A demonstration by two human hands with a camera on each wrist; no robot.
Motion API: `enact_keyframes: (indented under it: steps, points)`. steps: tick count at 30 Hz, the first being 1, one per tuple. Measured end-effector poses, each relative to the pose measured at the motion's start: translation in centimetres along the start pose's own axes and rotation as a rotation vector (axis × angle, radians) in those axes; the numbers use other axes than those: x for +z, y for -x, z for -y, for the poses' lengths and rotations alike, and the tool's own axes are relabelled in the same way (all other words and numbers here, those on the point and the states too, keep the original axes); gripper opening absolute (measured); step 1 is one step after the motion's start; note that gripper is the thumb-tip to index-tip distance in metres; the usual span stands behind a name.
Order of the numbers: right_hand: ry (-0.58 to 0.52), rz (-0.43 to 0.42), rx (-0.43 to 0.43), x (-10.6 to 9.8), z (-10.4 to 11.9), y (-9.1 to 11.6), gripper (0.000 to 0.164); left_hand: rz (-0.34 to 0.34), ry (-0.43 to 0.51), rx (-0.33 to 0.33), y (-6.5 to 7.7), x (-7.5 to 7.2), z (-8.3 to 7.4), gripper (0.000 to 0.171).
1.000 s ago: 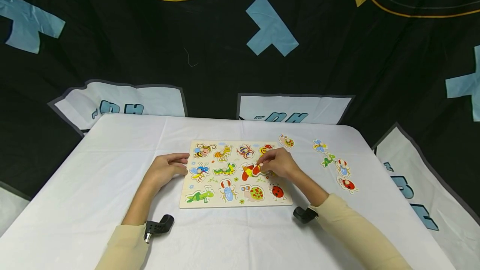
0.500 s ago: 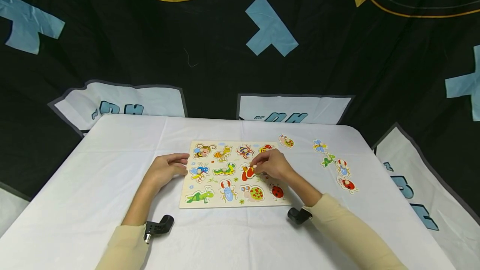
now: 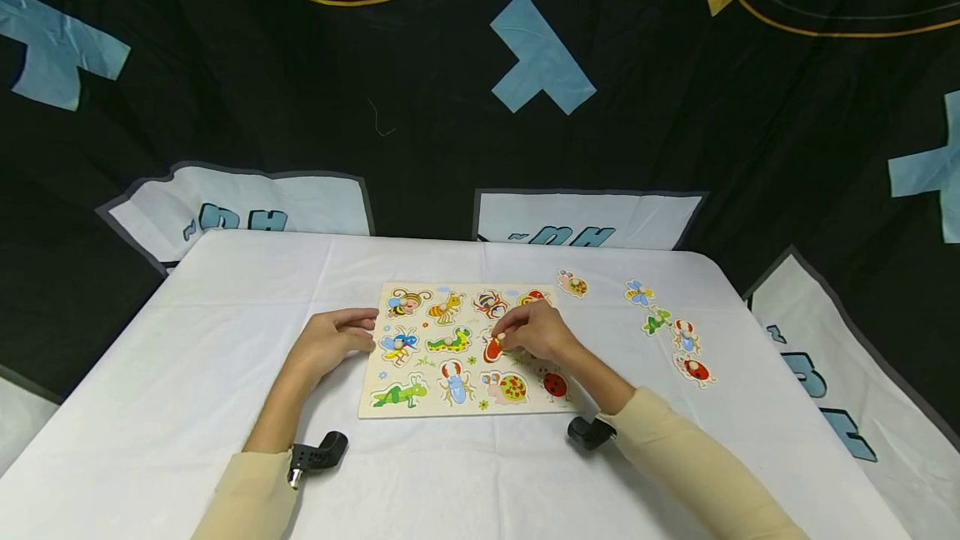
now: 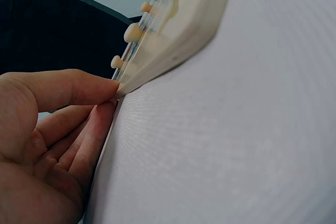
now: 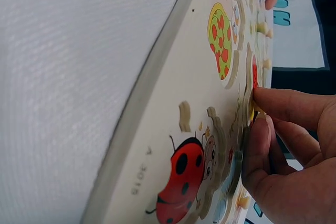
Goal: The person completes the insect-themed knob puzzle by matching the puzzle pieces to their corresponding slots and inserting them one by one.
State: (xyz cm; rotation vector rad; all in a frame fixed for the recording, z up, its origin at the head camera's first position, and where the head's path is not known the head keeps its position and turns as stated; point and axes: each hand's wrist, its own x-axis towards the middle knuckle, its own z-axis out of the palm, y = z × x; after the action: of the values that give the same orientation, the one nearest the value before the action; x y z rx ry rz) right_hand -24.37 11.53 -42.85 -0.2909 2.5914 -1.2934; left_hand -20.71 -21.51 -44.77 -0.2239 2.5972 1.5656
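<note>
A wooden peg puzzle board (image 3: pixel 435 366) with insect pictures lies on the white table. My left hand (image 3: pixel 327 345) rests at its left edge; in the left wrist view the thumb (image 4: pixel 79 85) touches the board's edge. My right hand (image 3: pixel 542 330) pinches a red butterfly puzzle piece (image 3: pixel 492 350) over the middle row, on or just above the board. Which of these I cannot tell, and the fingers hide part of the piece. Nearby on the board are the printed ladybug (image 5: pixel 184 174) and the printed snail (image 5: pixel 219 40). Several knobbed pieces sit in the board.
Loose pieces lie right of the board: a snail (image 3: pixel 573 282), a blue-winged insect (image 3: pixel 639 292), a green one (image 3: pixel 657 320), a beetle (image 3: pixel 686 336) and a ladybug (image 3: pixel 694 369). A black patterned cloth (image 3: pixel 420 148) hangs behind the table.
My right hand has moved left with the butterfly piece, which now lies over the printed butterfly in the middle row. My left hand has stayed at the board's edge.
</note>
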Motion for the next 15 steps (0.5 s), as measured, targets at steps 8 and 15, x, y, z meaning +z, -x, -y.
enact_keyframes:
  steps: [8,15]
  points:
    - [0.013,0.001,0.035,0.29,0.14,-0.19,0.012,0.0,-0.003,-0.004,-0.04,0.03,0.03,0.06]
    - [0.017,0.0,0.027,0.46,0.11,-0.27,0.013,0.003,0.004,-0.007,-0.06,-0.01,0.06,0.06]
